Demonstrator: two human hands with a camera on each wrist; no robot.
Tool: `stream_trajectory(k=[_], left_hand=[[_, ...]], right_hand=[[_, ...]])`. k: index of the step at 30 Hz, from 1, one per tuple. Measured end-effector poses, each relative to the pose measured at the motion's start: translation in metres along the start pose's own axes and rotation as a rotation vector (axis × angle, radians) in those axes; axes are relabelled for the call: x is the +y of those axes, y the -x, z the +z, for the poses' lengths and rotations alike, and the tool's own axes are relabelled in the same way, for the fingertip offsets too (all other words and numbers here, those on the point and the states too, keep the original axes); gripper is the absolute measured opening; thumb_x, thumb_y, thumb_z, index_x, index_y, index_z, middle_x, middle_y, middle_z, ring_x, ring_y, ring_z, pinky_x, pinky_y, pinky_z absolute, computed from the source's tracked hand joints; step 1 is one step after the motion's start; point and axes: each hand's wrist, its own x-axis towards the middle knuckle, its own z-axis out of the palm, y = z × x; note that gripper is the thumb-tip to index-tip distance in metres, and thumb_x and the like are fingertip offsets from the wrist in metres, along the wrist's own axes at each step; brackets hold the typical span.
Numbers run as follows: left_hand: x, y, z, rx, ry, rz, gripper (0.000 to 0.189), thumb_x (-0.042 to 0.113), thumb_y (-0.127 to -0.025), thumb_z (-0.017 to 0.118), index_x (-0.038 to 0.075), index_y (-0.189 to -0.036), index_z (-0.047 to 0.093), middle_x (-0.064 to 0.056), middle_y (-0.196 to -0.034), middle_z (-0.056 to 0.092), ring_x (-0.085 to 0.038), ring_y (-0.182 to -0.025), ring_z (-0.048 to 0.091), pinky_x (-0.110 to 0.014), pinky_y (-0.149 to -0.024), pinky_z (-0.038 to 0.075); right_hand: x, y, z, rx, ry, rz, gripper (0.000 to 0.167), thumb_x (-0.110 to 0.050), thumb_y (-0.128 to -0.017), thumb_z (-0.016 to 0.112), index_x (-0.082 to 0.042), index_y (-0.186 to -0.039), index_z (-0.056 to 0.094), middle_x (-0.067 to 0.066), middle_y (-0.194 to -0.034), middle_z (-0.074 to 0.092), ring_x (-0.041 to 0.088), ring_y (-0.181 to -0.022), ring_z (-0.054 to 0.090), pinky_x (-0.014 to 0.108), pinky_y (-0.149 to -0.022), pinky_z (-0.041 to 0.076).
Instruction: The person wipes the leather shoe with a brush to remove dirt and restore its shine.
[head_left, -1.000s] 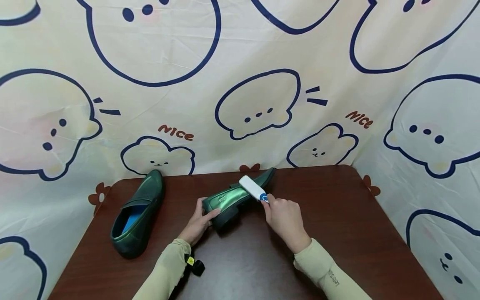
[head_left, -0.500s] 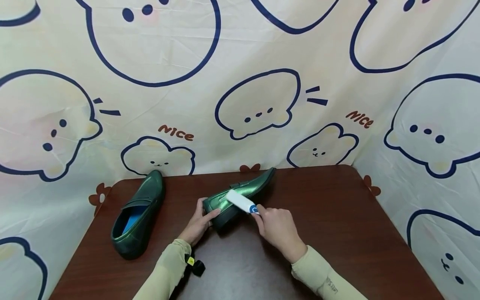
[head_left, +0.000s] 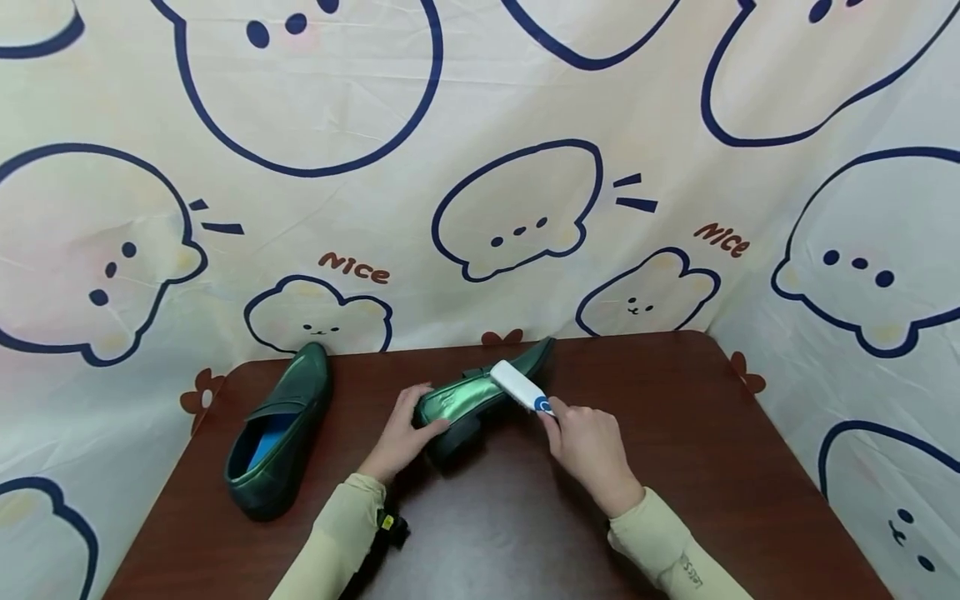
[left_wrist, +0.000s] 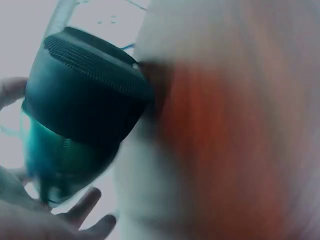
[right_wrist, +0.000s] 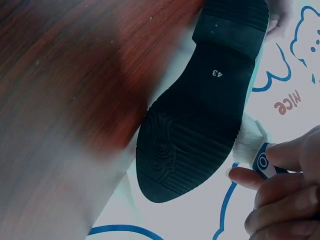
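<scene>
A green loafer [head_left: 465, 398] is tipped on its side at the table's middle, toe pointing to the back right. My left hand [head_left: 400, 435] holds it round the heel, thumb on the near side and fingers on the far side. In the left wrist view the black heel [left_wrist: 85, 95] faces the camera, with fingers on both sides. My right hand [head_left: 592, 446] grips a white brush [head_left: 517, 385] with a blue mark, laid across the loafer's upper. The right wrist view shows its white bristles [right_wrist: 248, 142] at the shoe's edge, beside the black sole [right_wrist: 200, 107] marked 43.
A second green loafer [head_left: 281, 417] with a blue insole stands upright at the table's left. The brown table [head_left: 697, 433] meets a patterned cloth [head_left: 517, 300] at the back and sides. A black strap with a small device [head_left: 392, 527] is on the left wrist.
The brush has slid toward the loafer's heel, then back toward its toe. The held loafer has shifted slightly right, and the left hand's fingers have moved up a little on the heel.
</scene>
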Motion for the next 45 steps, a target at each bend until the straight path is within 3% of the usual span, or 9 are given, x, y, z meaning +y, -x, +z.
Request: stream_trajectory(k=[3,6,11,19,25,29,34,39,45], left_hand=[[0.017,-0.004,0.007,0.119,-0.374,0.122,0.058,0.046,-0.093,0.075,0.008,-0.133,0.058,-0.009,-0.131,0.061,-0.027,-0.113,0.053,-0.045,-0.096,0.046],[0.025,-0.010,0.022,0.222,-0.518,0.163,0.052,0.053,-0.089,0.077,0.009,-0.114,0.062,-0.004,-0.102,0.064,-0.020,-0.091,0.049,-0.039,-0.081,0.042],[0.020,-0.017,0.026,0.265,-0.443,0.188,0.049,0.054,-0.085,0.081,0.013,-0.098,0.058,0.000,-0.088,0.056,-0.016,-0.081,0.045,-0.034,-0.077,0.037],[0.004,-0.016,-0.018,0.260,-0.421,0.209,0.049,0.051,-0.080,0.086,0.016,-0.084,0.052,0.000,-0.078,0.051,-0.018,-0.076,0.044,-0.035,-0.073,0.035],[-0.009,-0.012,-0.029,0.263,-0.383,0.201,0.050,0.050,-0.077,0.089,0.017,-0.087,0.053,-0.001,-0.084,0.054,-0.018,-0.081,0.047,-0.034,-0.073,0.037],[-0.011,-0.011,-0.030,0.270,-0.366,0.220,0.051,0.052,-0.076,0.089,0.018,-0.091,0.055,0.000,-0.087,0.056,-0.018,-0.083,0.048,-0.035,-0.074,0.039],[-0.012,-0.013,-0.029,0.263,-0.358,0.230,0.050,0.052,-0.076,0.090,0.019,-0.091,0.055,0.000,-0.086,0.055,-0.018,-0.083,0.047,-0.035,-0.075,0.038],[-0.012,-0.013,-0.030,0.265,-0.354,0.224,0.050,0.051,-0.076,0.090,0.019,-0.091,0.054,0.000,-0.086,0.054,-0.018,-0.083,0.047,-0.036,-0.075,0.038],[-0.012,-0.014,-0.030,0.269,-0.350,0.200,0.050,0.052,-0.078,0.088,0.018,-0.093,0.055,0.000,-0.088,0.055,-0.018,-0.085,0.047,-0.035,-0.075,0.038]], right_hand=[[0.000,0.001,-0.001,-0.009,-0.005,0.009,0.019,-0.024,-0.093,0.078,-0.006,-0.100,0.072,0.004,-0.069,0.069,0.010,-0.047,0.042,0.025,-0.044,0.035],[0.000,0.002,-0.001,-0.021,-0.010,0.011,0.019,-0.024,-0.094,0.077,-0.007,-0.098,0.071,0.004,-0.068,0.067,0.010,-0.047,0.041,0.025,-0.044,0.034],[-0.007,0.004,-0.002,-0.024,-0.049,-0.022,0.019,-0.024,-0.094,0.078,-0.007,-0.094,0.069,-0.001,-0.063,0.063,0.007,-0.046,0.037,0.022,-0.043,0.030],[-0.030,-0.001,0.006,-0.018,-0.070,-0.122,0.019,-0.028,-0.094,0.078,-0.012,-0.089,0.067,-0.002,-0.067,0.068,0.007,-0.048,0.046,0.021,-0.043,0.032],[-0.045,0.000,0.020,-0.020,-0.049,-0.204,0.020,-0.028,-0.097,0.073,-0.014,-0.088,0.064,-0.003,-0.064,0.065,0.006,-0.047,0.049,0.022,-0.043,0.031],[-0.040,0.000,0.023,0.023,-0.054,-0.175,0.019,-0.027,-0.096,0.075,-0.012,-0.090,0.066,-0.001,-0.062,0.063,0.008,-0.045,0.045,0.022,-0.041,0.029],[-0.009,-0.008,0.019,0.048,-0.021,-0.048,0.018,-0.025,-0.096,0.075,-0.007,-0.094,0.071,0.005,-0.062,0.064,0.014,-0.042,0.044,0.029,-0.039,0.031],[0.011,-0.018,0.013,-0.015,-0.026,0.059,0.023,-0.023,-0.098,0.072,-0.002,-0.105,0.074,0.011,-0.074,0.072,0.014,-0.046,0.047,0.031,-0.041,0.039],[-0.011,-0.017,0.009,-0.059,-0.115,-0.052,0.018,-0.025,-0.097,0.074,-0.007,-0.100,0.071,0.004,-0.073,0.071,0.010,-0.051,0.050,0.028,-0.046,0.041]])
